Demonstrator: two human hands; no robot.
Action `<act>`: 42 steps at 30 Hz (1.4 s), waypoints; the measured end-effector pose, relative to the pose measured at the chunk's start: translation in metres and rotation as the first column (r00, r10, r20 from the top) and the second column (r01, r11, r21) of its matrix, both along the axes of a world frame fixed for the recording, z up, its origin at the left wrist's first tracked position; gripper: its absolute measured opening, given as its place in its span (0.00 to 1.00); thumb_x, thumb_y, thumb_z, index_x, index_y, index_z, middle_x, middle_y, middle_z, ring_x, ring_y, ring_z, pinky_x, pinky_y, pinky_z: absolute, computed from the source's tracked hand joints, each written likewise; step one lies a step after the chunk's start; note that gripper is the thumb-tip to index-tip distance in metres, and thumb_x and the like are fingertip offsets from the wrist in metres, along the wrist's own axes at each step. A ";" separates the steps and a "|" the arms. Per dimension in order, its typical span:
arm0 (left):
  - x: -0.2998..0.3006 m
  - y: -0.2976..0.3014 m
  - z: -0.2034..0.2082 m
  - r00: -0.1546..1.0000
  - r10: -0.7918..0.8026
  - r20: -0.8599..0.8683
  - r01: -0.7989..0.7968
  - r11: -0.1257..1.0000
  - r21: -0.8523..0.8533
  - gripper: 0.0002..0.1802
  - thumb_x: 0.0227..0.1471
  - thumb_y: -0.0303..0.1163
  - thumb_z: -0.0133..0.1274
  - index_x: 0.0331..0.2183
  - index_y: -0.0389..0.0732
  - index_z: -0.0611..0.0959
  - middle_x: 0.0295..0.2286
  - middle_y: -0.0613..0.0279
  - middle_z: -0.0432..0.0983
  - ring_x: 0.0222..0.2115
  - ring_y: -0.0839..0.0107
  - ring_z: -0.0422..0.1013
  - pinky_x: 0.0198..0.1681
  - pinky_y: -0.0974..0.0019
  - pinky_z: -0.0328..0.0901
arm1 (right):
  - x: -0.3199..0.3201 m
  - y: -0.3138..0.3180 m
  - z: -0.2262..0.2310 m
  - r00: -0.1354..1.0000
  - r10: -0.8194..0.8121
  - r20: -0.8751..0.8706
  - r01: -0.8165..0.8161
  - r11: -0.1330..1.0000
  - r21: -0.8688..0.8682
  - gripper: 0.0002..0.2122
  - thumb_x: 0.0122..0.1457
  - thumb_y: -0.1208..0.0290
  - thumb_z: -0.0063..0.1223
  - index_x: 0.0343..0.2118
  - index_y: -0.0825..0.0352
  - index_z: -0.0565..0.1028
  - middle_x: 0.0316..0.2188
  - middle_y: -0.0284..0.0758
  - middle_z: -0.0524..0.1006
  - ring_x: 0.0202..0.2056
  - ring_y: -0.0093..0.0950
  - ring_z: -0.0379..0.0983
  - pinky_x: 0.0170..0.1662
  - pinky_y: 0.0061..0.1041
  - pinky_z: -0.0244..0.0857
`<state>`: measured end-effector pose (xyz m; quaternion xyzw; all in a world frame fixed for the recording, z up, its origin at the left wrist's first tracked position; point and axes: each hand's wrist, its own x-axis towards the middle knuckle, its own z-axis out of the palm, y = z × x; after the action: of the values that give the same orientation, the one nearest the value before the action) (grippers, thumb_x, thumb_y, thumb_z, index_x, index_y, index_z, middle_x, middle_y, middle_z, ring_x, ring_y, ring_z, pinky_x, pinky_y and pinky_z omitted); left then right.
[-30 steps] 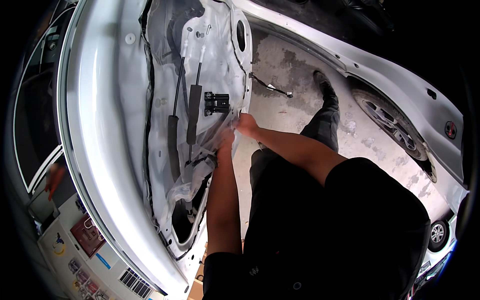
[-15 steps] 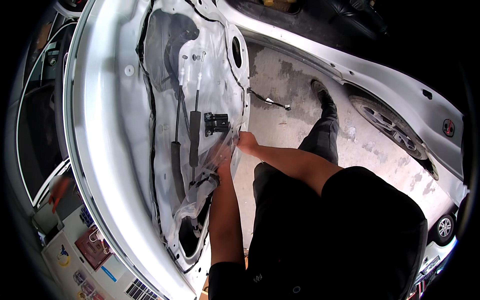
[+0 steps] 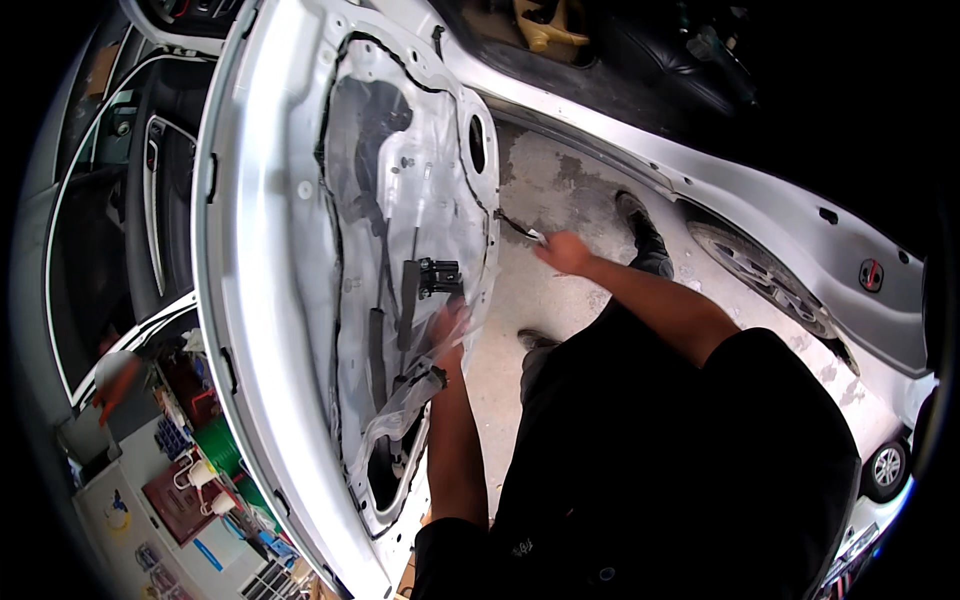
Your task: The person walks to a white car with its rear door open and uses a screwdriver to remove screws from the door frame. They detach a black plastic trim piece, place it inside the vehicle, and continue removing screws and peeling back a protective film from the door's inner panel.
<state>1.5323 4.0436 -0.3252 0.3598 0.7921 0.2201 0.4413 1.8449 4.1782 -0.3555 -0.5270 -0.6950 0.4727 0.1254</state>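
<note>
A white car door stands open, its inner side bare under a clear plastic film. My left hand is at the door's near edge, seen through loose film, just below a black bracket-like part; its fingers are blurred by the film. Two cables with dark foam sleeves run down the panel beside it. To the right of the door, my right hand is closed on the end of a short black wiring harness with a white tag, which comes out of the door edge.
The car body's sill and a rear wheel lie to the right, above a stained concrete floor. My shoe is near the sill. Beyond the door are a dark-windowed car and a bench with tools.
My right hand has left the door edge and moved right and up, taking hold of the harness. My left hand stays at the film. The view has shifted, so the door appears farther right.
</note>
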 end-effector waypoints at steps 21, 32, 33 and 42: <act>0.127 -0.031 0.090 0.884 0.143 0.446 -0.404 0.712 0.574 0.20 0.52 0.34 0.51 0.46 0.40 0.69 0.52 0.59 0.62 0.53 0.63 0.60 0.55 0.60 0.56 | 0.046 0.051 0.054 0.967 0.249 -0.061 -0.243 0.966 0.086 0.16 0.53 0.60 0.47 0.22 0.73 0.72 0.20 0.50 0.72 0.26 0.48 0.70 0.30 0.43 0.61; 0.127 -0.031 0.095 0.721 0.645 -0.253 -0.402 0.687 0.606 0.19 0.45 0.39 0.59 0.33 0.34 0.78 0.28 0.50 0.76 0.25 0.62 0.72 0.31 0.62 0.66 | 0.043 0.004 0.043 0.928 0.372 0.011 -0.372 0.925 0.078 0.16 0.53 0.60 0.48 0.26 0.72 0.72 0.22 0.50 0.73 0.28 0.48 0.70 0.31 0.41 0.61; 0.124 -0.031 0.104 0.651 0.626 -0.431 -0.414 0.768 0.489 0.20 0.42 0.40 0.61 0.33 0.33 0.78 0.27 0.47 0.76 0.23 0.59 0.72 0.29 0.61 0.66 | 0.047 0.005 0.044 0.929 0.368 0.037 -0.370 0.927 0.065 0.16 0.53 0.60 0.48 0.26 0.72 0.72 0.23 0.50 0.73 0.28 0.49 0.70 0.31 0.42 0.61; 0.113 -0.008 0.121 0.627 0.580 -0.520 0.033 0.648 0.761 0.19 0.47 0.40 0.54 0.39 0.39 0.76 0.31 0.53 0.74 0.32 0.58 0.71 0.36 0.60 0.66 | 0.063 0.010 0.051 0.870 0.458 0.180 -0.465 0.885 -0.003 0.15 0.53 0.60 0.49 0.28 0.70 0.74 0.25 0.48 0.75 0.31 0.45 0.73 0.34 0.38 0.64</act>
<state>1.6451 4.0359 -0.2046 0.4179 0.7975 0.4151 -0.1307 1.9077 4.1887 -0.3045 -0.3827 -0.8185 0.4264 -0.0422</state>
